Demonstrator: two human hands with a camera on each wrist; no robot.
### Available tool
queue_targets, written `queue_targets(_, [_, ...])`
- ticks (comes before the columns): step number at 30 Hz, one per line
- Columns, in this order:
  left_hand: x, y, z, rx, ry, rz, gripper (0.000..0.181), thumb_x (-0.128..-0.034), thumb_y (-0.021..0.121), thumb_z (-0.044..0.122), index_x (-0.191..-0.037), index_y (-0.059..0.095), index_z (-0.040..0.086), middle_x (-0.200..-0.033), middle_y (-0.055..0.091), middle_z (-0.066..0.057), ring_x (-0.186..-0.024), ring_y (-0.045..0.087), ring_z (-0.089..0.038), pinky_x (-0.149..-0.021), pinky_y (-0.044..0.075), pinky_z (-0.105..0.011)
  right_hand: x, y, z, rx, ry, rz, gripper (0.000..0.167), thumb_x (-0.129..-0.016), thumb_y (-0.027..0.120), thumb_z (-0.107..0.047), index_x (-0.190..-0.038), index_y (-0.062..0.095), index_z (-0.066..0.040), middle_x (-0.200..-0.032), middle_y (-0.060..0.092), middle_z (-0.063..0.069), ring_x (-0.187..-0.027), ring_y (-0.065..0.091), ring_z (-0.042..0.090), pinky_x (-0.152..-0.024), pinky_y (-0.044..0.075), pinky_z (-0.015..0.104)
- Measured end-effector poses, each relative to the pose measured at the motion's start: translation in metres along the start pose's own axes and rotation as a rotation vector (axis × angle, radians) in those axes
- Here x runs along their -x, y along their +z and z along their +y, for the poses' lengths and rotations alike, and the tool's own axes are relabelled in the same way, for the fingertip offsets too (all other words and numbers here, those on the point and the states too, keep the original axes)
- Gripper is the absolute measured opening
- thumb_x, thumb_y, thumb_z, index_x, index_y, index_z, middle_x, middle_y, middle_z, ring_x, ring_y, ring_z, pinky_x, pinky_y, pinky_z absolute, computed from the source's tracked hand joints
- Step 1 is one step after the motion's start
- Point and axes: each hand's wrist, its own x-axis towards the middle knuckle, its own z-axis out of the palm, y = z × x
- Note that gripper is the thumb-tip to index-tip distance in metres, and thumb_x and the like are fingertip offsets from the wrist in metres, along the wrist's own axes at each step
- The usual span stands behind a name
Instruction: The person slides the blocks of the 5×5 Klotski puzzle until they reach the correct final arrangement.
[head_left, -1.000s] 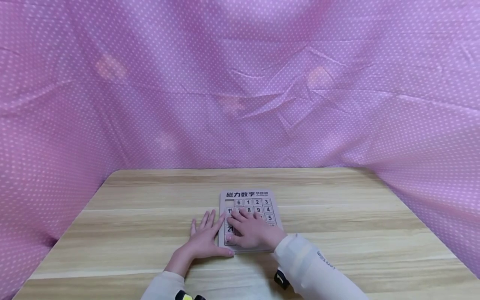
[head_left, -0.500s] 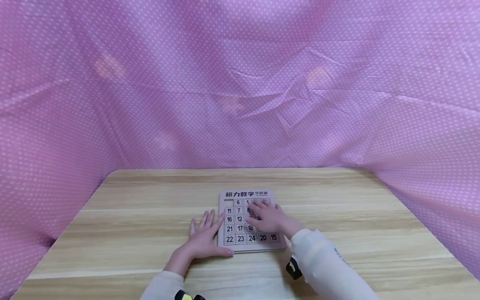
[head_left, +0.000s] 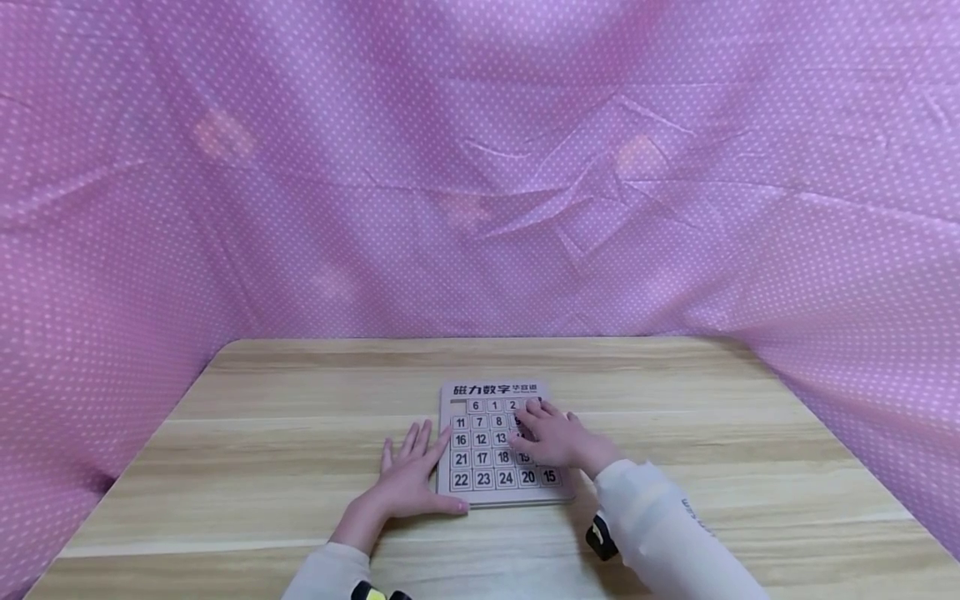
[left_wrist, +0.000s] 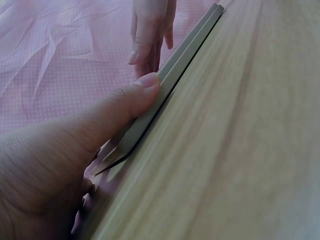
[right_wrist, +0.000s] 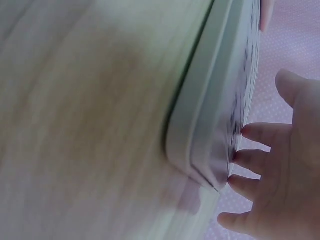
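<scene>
A grey number slide puzzle [head_left: 491, 500] lies flat on the table, numbered tiles in rows under a line of Chinese characters. Its top-left cell shows a bare slot [head_left: 458, 408]. My left hand [head_left: 408, 487] is spread at the puzzle's lower left; the thumb [left_wrist: 145, 82] touches the near edge and the index finger reaches the left edge. Over the upper right tiles is my right hand [head_left: 555, 437], palm down. In the right wrist view its extended fingertips meet the tile face near one corner. This hand hides several tiles on the right, including part of the top row.
The wood-grain table [head_left: 300, 400] extends around the puzzle on all sides. A pink dotted cloth [head_left: 480, 208] hangs behind it and along both sides. Black bands [head_left: 600, 537] are on both wrists.
From over the lower left tiles, my right hand has moved right and up, uncovering the left and bottom tiles. The left hand and the puzzle have stayed in place.
</scene>
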Motion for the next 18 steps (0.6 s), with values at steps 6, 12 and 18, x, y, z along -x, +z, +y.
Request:
queue_targets(6, [0.0,-0.002,0.001,0.009,0.006,0.002,0.111,-0.0508,0.06,0.071,-0.139,0.019,0.017,-0.14,0.008,-0.02,-0.127,0.001,-0.034,-0.094,-0.009,-0.056,-0.003,0.003,-0.005,0.003,-0.009,-0.009,0.061,-0.087,0.036,-0.051,-0.133,0.034,-0.01,-0.139,0.022,0.014,-0.125,0.015,0.035,-0.094,0.012,0.059])
queue_targets(12, [0.001,-0.001,0.001,0.01,0.015,-0.001,0.111,-0.0516,0.06,0.07,-0.138,0.02,0.015,-0.14,0.008,-0.021,-0.126,0.001,-0.035,-0.093,-0.009,-0.057,-0.009,0.007,-0.012,0.009,-0.004,-0.016,0.063,-0.086,0.035,-0.054,-0.133,0.034,-0.012,-0.139,0.021,0.012,-0.126,0.013,0.034,-0.094,0.012,0.058])
queue_targets(18, [0.001,-0.002,0.002,-0.002,0.007,-0.004,0.111,-0.051,0.058,0.073,-0.139,0.019,0.018,-0.14,0.008,-0.019,-0.127,0.0,-0.033,-0.094,-0.008,-0.056,-0.011,0.008,-0.015,0.013,-0.01,-0.02,0.063,-0.086,0.034,-0.054,-0.133,0.034,-0.012,-0.139,0.021,0.011,-0.126,0.013,0.034,-0.094,0.012,0.058])
